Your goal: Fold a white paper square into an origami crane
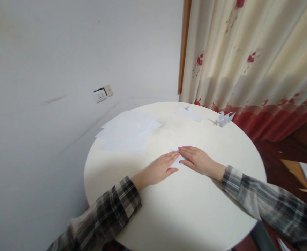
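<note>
A small piece of folded white paper [176, 162] lies flat near the middle of the round white table. My left hand [162, 168] rests on its left side, fingers stretched out and the thumb apart from them. From the right, my right hand [195, 159] lies flat over the paper's other side, its thumb spread toward me. The fingertips of both hands nearly meet at the paper's upper part. Much of the sheet is covered by my fingers, so its full outline is hidden.
Loose white sheets [128, 130] spread across the table's [153, 212] left back. A folded paper crane [224, 119] stands at the right back edge. Near it, a tiny paper figure [188, 108] sits by a flat paper piece [192, 115]. A wall and curtain [237, 62] border the table.
</note>
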{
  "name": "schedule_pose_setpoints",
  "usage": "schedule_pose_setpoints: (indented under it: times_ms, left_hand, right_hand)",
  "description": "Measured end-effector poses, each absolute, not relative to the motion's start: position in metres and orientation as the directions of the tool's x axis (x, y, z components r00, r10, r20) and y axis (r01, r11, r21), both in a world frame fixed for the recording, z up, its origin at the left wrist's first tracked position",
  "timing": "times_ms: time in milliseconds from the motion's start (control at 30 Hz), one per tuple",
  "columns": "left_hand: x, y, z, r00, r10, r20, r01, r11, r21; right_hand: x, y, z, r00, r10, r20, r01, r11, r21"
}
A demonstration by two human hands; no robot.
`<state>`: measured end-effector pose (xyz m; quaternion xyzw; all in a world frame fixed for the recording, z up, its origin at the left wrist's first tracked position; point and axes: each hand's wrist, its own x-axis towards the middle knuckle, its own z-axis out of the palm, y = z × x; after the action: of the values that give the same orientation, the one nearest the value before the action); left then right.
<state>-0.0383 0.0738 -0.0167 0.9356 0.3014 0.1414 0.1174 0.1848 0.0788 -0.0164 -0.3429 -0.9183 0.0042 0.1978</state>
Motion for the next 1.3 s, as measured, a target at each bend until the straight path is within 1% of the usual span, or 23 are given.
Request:
schedule_pose_setpoints:
  times_ms: [67,133,200,333,533,633,733,833,967,1067,1167,1233,1300]
  left_hand:
    - [-0.04,0.07,-0.018,0.796,0.591,0.129,0.558,-0.8,0.221]
    - [-0.042,0.071,-0.019,0.804,0.586,0.102,0.565,-0.806,0.177]
    - [-0.043,0.073,-0.019,0.808,0.577,0.121,0.558,-0.814,0.16]
    - [-0.043,0.075,-0.018,0.815,0.535,0.221,0.52,-0.845,0.129]
    - [-0.041,0.071,-0.023,0.836,0.453,0.311,0.428,-0.892,0.147]
    - [-0.039,0.069,-0.022,0.836,0.43,0.34,0.407,-0.902,0.141]
    - [-0.037,0.066,-0.019,0.803,0.478,0.356,0.445,-0.878,0.174]
    - [-0.036,0.063,-0.018,0.744,0.559,0.366,0.508,-0.829,0.233]
    - [-0.035,0.063,-0.019,0.701,0.62,0.351,0.532,-0.783,0.322]
    - [-0.032,0.065,-0.02,0.644,0.685,0.341,0.563,-0.726,0.396]
    - [-0.028,0.066,-0.021,0.572,0.761,0.307,0.62,-0.646,0.446]
    - [-0.025,0.067,-0.021,0.526,0.799,0.292,0.654,-0.6,0.46]
    - [-0.022,0.066,-0.02,0.498,0.818,0.288,0.678,-0.574,0.459]
  right_hand:
    - [0.189,0.074,-0.016,-0.688,0.635,0.351,0.653,0.753,-0.082]
    - [0.193,0.071,-0.015,-0.711,0.616,0.34,0.647,0.762,-0.028]
    - [0.195,0.068,-0.013,-0.736,0.588,0.337,0.631,0.775,0.026]
    - [0.198,0.064,-0.01,-0.78,0.516,0.353,0.583,0.805,0.113]
    - [0.196,0.06,-0.015,-0.848,0.366,0.384,0.432,0.896,0.101]
    - [0.193,0.061,-0.019,-0.851,0.339,0.4,0.391,0.919,0.055]
    - [0.192,0.062,-0.018,-0.825,0.374,0.423,0.407,0.913,-0.013]
    - [0.191,0.061,-0.014,-0.8,0.421,0.428,0.42,0.902,-0.102]
    - [0.187,0.058,-0.012,-0.754,0.496,0.431,0.45,0.868,-0.212]
    - [0.182,0.059,-0.013,-0.656,0.63,0.415,0.533,0.776,-0.336]
    - [0.177,0.063,-0.015,-0.536,0.773,0.339,0.626,0.633,-0.455]
    - [0.175,0.067,-0.016,-0.502,0.814,0.293,0.657,0.579,-0.483]
    - [0.174,0.07,-0.017,-0.506,0.818,0.274,0.664,0.572,-0.482]
